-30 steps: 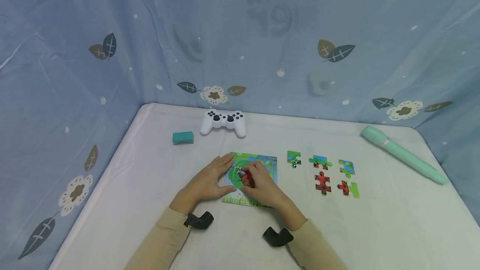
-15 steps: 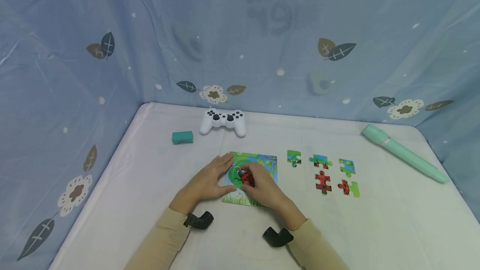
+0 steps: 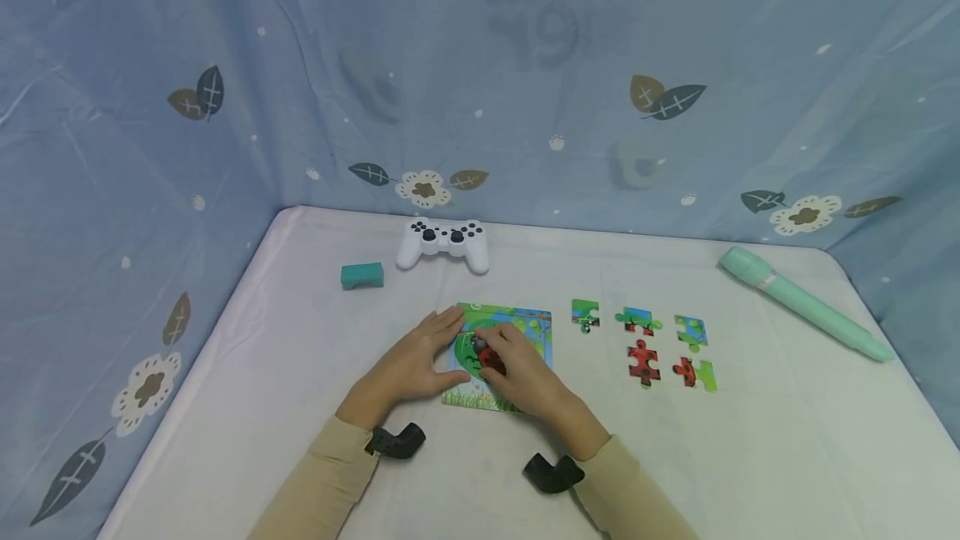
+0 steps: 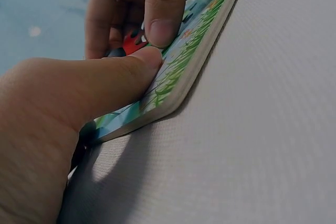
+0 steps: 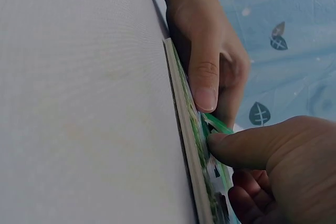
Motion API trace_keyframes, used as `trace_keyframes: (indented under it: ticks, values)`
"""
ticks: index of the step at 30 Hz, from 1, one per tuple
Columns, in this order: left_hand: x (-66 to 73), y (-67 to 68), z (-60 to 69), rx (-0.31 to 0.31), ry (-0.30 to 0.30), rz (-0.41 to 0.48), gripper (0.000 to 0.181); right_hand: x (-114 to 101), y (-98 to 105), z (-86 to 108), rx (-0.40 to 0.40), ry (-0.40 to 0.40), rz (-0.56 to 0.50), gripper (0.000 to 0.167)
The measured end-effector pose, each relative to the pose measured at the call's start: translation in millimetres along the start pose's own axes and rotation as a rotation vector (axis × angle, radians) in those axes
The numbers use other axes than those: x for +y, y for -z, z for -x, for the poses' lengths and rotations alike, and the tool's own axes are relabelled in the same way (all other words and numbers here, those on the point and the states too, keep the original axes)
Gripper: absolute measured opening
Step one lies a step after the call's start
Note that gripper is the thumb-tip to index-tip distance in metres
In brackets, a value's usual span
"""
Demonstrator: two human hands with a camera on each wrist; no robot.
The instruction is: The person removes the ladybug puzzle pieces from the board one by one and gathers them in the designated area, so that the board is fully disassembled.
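Note:
A square puzzle board (image 3: 536,332) with a ladybug picture lies on the white table. The left hand (image 3: 412,361) rests on its left side, thumb and fingers spread; in the left wrist view its thumb (image 4: 118,77) lies on the board's surface. Over the middle of the board, the right hand (image 3: 528,373) has thumb and fingers bent around a red and green ladybug piece (image 3: 489,357), seemingly pinching it. The right wrist view shows its thumb (image 5: 247,142) at a green edge (image 5: 218,124). Its fingertips are partly hidden.
Several loose puzzle pieces, one of them red (image 3: 643,363), lie to the right of the board. Behind are a white game controller (image 3: 442,245) and a teal block (image 3: 362,276). A mint-green wrapped stick-like object (image 3: 806,304) lies at the far right.
The ladybug piece under the right hand has shifted and turned slightly. The left hand has kept its place on the board, and the loose pieces have not moved on the table.

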State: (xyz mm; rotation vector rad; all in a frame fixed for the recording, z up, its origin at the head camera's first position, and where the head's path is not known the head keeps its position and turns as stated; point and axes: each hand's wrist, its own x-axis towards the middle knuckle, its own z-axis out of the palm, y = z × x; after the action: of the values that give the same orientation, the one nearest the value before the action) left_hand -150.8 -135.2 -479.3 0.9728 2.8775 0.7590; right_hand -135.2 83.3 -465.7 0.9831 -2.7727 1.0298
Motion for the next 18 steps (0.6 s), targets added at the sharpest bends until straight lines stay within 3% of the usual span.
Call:
trace_keyframes:
  ticks: [11, 18]
  values:
    - [-0.5, 1.7, 0.4, -0.002, 0.016, 0.003, 0.086, -1, 14, -1.1, 0.033, -0.16, -0.098, 0.051]
    - [0.8, 2.6, 0.7, -0.03, 0.03, 0.01, 0.087, 10, 40, 7.7, -0.003, -0.173, -0.139, 0.053]
